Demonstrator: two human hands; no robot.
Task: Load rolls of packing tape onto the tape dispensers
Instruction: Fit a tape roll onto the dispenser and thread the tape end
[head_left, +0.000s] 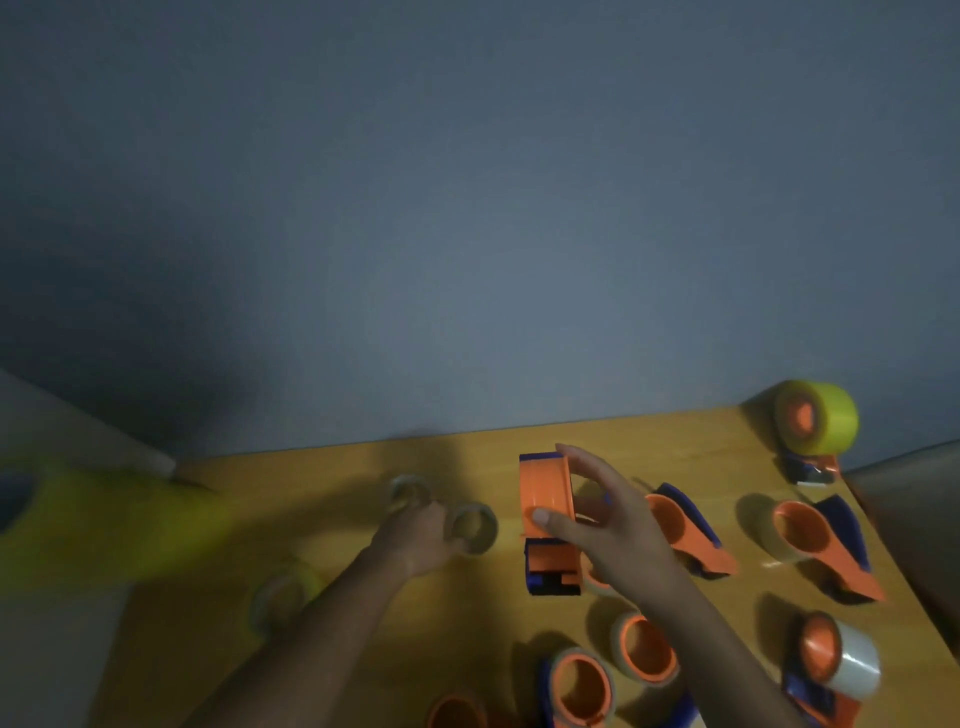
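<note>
Right hand (597, 514) grips orange dispenser (545, 499) (empty).

Both bare arms reached forward. The left hand (415, 535) was curled shut. The right hand (602, 512) gripped with spread fingers.

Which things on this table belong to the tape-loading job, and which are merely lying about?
Job: orange dispenser under right hand; clear tape roll at left hand; empty dispensers.
Lying about: blurred yellow object, far left; its role is unclear.
</note>
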